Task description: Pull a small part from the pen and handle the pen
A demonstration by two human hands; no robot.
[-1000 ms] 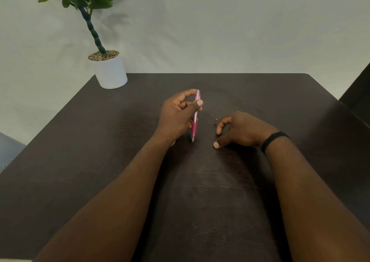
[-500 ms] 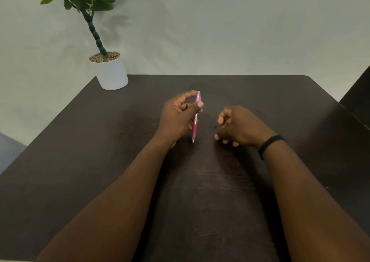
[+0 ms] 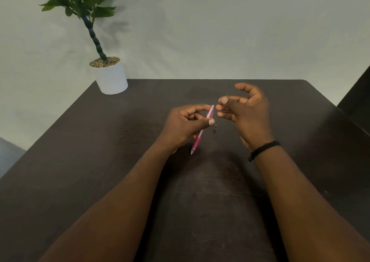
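We've got the pink pen [image 3: 202, 128] pinched in our left hand [image 3: 186, 126] above the middle of the tabletop [image 3: 100, 161], tip tilted down and top end up, probably so the right hand [image 3: 247, 109], fingers loose and holding nothing we can see, can reach it.

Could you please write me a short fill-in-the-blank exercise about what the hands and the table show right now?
1. The left hand holds a pink ____ between thumb and fingers.
2. The right hand wears a ____ band at its wrist.
3. The potted plant stands in a ____ pot at the table's far left corner.
4. A tiny dark piece lies on the table, just right of the ____ thumb.

Missing words: pen; black; white; left
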